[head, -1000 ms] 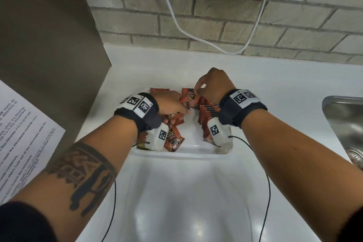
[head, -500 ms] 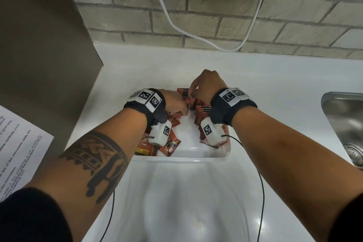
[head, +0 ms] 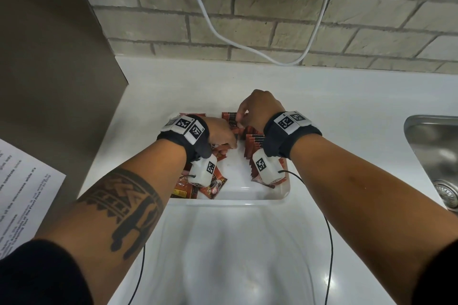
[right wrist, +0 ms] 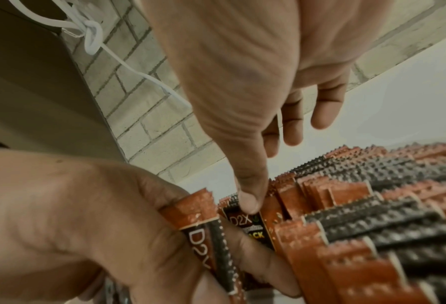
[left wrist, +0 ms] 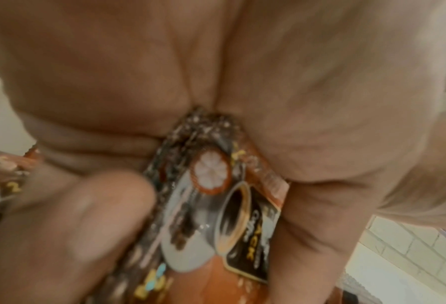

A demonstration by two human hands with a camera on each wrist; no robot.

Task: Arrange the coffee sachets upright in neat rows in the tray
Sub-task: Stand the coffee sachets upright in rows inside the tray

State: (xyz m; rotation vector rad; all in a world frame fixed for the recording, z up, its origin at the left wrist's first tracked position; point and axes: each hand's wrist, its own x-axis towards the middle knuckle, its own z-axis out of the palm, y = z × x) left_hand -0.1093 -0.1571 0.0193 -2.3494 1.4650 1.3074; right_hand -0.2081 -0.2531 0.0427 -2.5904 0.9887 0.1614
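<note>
Nearest, loose sachets (head: 213, 187) lie flat in the tray (head: 238, 194) on the white tabletop (head: 347, 111). My left hand (head: 219, 131) has its fingers clamped on several sachets (right wrist: 203, 232). My right hand (head: 260, 109) presses its thumb on the upright rows (right wrist: 372, 216). Beyond: brick wall (head: 272, 27), white cable (head: 215, 30); sink (head: 436, 153) right, printed sheet (head: 22, 195) left.
</note>
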